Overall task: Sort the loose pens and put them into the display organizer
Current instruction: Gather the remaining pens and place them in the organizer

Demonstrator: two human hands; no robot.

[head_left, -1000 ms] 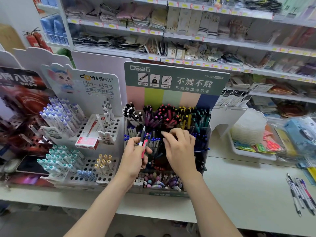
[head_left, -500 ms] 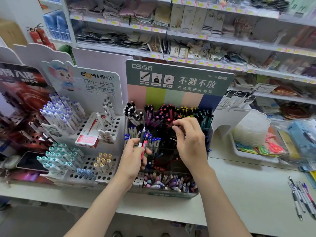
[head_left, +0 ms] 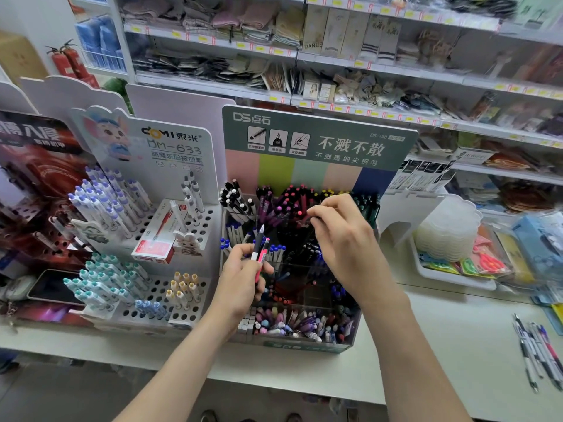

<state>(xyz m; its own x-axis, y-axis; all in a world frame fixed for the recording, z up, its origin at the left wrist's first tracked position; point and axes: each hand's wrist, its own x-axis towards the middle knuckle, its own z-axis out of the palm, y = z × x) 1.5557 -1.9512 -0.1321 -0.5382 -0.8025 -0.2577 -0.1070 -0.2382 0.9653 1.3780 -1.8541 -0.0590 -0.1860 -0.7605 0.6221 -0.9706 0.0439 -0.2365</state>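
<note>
On the near right of the counter [head_left: 472,345], the loose pens [head_left: 539,351] lie flat, long axes running roughly away from us, well apart from both hands. Our right hand [head_left: 344,239] is the nearer to them. Further in, our left hand [head_left: 243,278] grips two pens [head_left: 258,245] upright, over the display organizer [head_left: 304,345]. At the back row, the right hand curls over the red-capped pens [head_left: 292,194]; we cannot tell whether it pinches one.
</note>
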